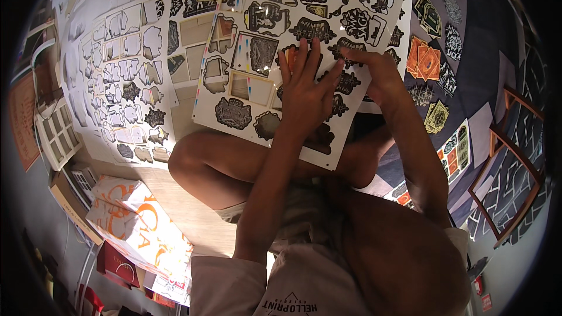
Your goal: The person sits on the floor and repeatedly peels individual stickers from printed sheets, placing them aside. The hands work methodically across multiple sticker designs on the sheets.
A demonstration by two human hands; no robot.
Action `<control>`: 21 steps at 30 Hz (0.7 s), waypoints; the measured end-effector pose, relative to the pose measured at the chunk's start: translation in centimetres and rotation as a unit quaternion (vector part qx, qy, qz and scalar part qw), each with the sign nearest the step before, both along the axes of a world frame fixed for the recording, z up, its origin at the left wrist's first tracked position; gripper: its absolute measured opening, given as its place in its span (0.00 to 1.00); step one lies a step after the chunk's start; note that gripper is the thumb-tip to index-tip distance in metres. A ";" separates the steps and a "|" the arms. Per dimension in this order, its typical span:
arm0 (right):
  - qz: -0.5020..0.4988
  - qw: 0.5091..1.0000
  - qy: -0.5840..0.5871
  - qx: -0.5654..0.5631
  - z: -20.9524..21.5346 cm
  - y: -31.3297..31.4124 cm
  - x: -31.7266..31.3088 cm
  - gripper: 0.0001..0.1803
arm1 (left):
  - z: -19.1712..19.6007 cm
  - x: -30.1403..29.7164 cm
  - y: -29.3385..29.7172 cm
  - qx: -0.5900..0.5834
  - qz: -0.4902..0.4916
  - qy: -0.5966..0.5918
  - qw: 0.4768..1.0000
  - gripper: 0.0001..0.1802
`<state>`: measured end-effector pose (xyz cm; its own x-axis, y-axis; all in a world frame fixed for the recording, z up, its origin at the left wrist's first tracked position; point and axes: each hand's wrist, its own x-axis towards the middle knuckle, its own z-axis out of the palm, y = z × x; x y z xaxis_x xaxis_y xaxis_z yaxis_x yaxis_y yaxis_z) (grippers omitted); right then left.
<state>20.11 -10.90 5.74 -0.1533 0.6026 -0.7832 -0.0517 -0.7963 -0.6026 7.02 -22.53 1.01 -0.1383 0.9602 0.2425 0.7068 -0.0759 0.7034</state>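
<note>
Across the raised knee [199,164] rests a white sticker sheet [275,52], its near corner overhanging the leg. On it the left hand [304,90] lies flat, fingers spread, holding an orange-edged sticker [291,54] down without gripping; the right hand [374,70] pinches at a dark sticker's [345,50] edge, fingertips closed on it. Peeling seems in hand; lifting cleanly calls for steady pressure from the flat palm. Beyond, more sheets [123,76] crowd left, loose stickers [426,61] right, leaving little free room
</note>
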 end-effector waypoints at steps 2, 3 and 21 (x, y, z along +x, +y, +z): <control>0.012 1.000 0.002 0.026 0.0 -0.1 0.0 0.20 | 0.1 0.0 0.0 0.003 0.010 -0.013 1.000 0.16; 0.015 0.999 0.001 0.038 0.0 -0.2 0.1 0.20 | 0.2 0.0 0.1 0.005 0.020 -0.024 1.000 0.15; 0.034 0.989 0.104 0.103 -0.4 -0.9 1.8 0.21 | 2.9 -2.1 3.4 -0.062 0.040 -0.062 0.995 0.08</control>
<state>21.93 -11.75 5.36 -0.3434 0.7291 -0.5920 -0.1431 -0.6635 -0.7343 4.95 -19.17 3.96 -0.2369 0.9664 0.1001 0.6145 0.0692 0.7859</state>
